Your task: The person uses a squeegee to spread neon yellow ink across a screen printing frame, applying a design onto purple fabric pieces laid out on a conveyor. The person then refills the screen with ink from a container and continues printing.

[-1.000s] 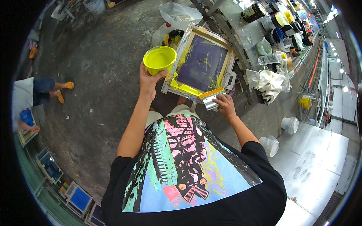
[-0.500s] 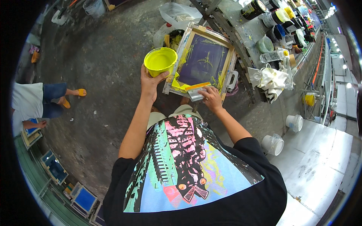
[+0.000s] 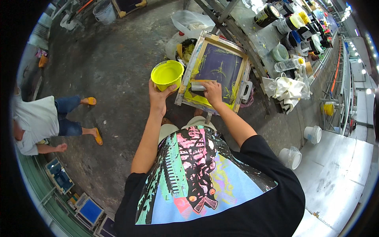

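My left hand (image 3: 159, 94) is wrapped round a tub of bright yellow ink (image 3: 167, 73), held left of a silk-screen frame (image 3: 208, 108). The screen's dark purple mesh (image 3: 221, 65) bears a small leaf-like figure and yellow smears along its sides. Closed on a squeegee (image 3: 198, 85) with a pale metal handle, my right hand (image 3: 213, 93) is over the lower part of the mesh. The squeegee's lower side and my fingertips are partly hidden. Yellow ink lies along the near edge of the screen.
A workbench (image 3: 256, 37) at the upper right carries ink jars (image 3: 266, 15), a clear bottle (image 3: 288, 64) and white cloth (image 3: 286, 91). A plastic bag (image 3: 191, 20) lies beyond the screen. Another person (image 3: 43, 118) walks at left. White buckets (image 3: 290, 158) stand at right by a pale metal surface.
My right hand and the squeegee have moved up and left over the mesh, and the squeegee has levelled. The ink tub has lowered slightly. The other person has stepped farther into view.
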The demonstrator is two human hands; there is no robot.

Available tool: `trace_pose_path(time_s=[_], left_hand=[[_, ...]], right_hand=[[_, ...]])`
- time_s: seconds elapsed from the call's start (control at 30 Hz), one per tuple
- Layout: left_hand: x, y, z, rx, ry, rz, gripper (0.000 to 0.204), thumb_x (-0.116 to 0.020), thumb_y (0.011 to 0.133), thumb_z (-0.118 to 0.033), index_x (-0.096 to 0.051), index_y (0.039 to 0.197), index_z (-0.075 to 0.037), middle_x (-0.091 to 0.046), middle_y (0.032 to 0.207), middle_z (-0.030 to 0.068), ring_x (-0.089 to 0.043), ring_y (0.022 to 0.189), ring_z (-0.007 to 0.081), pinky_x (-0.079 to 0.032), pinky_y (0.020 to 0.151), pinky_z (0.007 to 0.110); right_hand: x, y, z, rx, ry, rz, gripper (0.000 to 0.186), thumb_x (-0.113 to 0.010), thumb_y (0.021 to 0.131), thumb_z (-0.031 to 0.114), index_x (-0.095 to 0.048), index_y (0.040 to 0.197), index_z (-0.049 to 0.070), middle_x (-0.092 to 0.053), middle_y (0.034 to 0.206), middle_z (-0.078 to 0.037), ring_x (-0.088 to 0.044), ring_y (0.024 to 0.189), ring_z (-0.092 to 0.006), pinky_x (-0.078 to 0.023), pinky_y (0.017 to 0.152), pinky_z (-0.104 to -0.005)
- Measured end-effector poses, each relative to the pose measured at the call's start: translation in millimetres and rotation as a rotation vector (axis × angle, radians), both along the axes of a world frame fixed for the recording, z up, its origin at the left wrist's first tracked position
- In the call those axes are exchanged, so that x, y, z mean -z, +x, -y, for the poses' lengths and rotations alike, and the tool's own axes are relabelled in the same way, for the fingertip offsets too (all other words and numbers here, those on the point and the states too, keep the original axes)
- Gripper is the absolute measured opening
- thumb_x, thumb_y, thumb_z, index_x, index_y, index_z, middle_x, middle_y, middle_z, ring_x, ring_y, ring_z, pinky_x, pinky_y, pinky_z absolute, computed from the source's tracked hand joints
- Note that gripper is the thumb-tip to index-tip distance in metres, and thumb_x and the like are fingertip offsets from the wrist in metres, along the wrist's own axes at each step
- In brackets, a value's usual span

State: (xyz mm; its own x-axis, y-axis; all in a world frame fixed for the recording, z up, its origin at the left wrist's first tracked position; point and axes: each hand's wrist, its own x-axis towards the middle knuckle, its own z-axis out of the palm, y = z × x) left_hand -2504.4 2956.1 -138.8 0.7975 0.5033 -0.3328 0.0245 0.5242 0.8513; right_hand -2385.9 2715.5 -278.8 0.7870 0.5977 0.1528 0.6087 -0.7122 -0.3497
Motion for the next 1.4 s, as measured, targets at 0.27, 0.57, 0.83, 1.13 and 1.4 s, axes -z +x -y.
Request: trace_pose_path(time_s=[0.27,0.57,0.83,1.13,1.4], left_hand=[[5,-5,-2,-0.057,-0.031,0.008,0.077,-0.085,0.076,0.004,-0.043,0.139,-0.011,-0.056,0.134,0.0095,-0.062,0.121,0.0272,-0.061,0.094,0.041],[15,-10,-2,-0.025,0.004,-0.015,0.08,-0.085,0.075,0.006,-0.043,0.141,-0.011,-0.056,0.133,0.009,-0.06,0.124,0.0265,-0.059,0.096,0.041],[17,7,10,0.111,0.074,0.005,0.087,-0.085,0.071,0.009,-0.041,0.144,-0.008,-0.055,0.136,0.0074,-0.056,0.128,0.023,-0.05,0.109,0.038],[49,5,28,0.256,0.09,-0.004,0.092,-0.086,0.068,0.01,-0.041,0.145,-0.008,-0.053,0.139,0.007,-0.055,0.129,0.0222,-0.049,0.108,0.037],[79,-4,36,0.316,0.216,-0.123,0.089,-0.088,0.067,0.008,-0.044,0.143,-0.009,-0.056,0.133,0.0075,-0.059,0.122,0.0231,-0.061,0.088,0.035]], right_hand=[[-8,-5,14,-0.286,-0.074,-0.081,0.04,-0.068,0.077,0.008,-0.073,0.114,0.021,-0.07,0.115,0.002,-0.059,0.117,-0.0219,-0.04,0.101,-0.0436],[-14,40,-18,-0.624,-0.311,-0.021,0.036,-0.069,0.078,0.01,-0.074,0.111,0.023,-0.07,0.11,0.004,-0.06,0.115,-0.0191,-0.037,0.109,-0.044],[-28,64,67,-0.758,-0.438,-0.009,0.03,-0.068,0.079,0.009,-0.072,0.106,0.021,-0.069,0.108,0.002,-0.06,0.114,-0.0205,-0.039,0.105,-0.041],[-28,-4,133,-0.236,-0.347,-0.082,0.036,-0.067,0.081,0.009,-0.068,0.116,0.02,-0.062,0.104,-0.001,-0.06,0.108,-0.021,-0.044,0.09,-0.0435],[-22,-28,103,0.035,-0.044,-0.268,0.032,-0.065,0.082,0.005,-0.064,0.113,0.009,-0.062,0.103,-0.014,-0.061,0.102,-0.0367,-0.049,0.085,-0.0465]])
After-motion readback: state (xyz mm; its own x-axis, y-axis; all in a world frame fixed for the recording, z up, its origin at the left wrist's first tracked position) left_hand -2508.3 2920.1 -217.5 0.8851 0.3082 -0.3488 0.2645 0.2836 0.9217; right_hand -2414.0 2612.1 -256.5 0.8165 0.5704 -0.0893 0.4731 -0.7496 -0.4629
